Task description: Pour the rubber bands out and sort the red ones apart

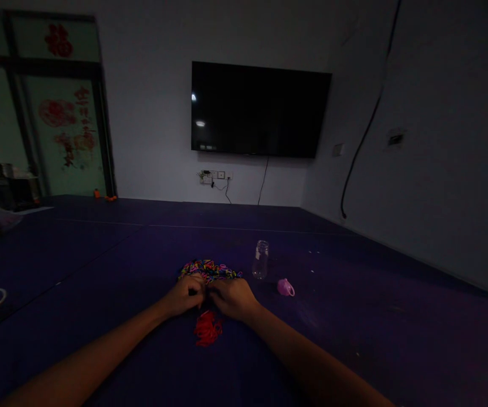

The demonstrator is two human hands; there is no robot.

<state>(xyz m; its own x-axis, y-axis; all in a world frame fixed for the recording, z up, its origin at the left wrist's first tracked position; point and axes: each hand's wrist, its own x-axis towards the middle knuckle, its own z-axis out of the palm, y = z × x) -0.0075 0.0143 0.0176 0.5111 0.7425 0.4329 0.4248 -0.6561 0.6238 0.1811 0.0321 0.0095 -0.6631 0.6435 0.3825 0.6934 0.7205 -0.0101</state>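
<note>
Positions are taken from the heap of small multicoloured bands (210, 268), which lies on the purple surface (159, 367).

Far left of the heap and beyond it: glazed door (63, 135) bearing red decorations.

At the heap's near left edge: left hand (188, 296), fingers curled. Whether the fingertips are clamped on anything cannot be determined.

Directly on the near side of the heap, apart from it: a smaller pile of red bands (208, 330), loose, below the gap between the hands.

At the heap's near right edge: right hand (234, 297), fingers bent inward toward the left hand. Fingertips are in shadow; grip cannot be determined.

Just right of the heap: clear bottle (260, 261), upright, mouth uncovered. Above and beyond: wall-mounted television (260, 113), screen dark.

Farther right of the heap, past the bottle: pink cap (285, 287) with a ring-shaped loop.
</note>
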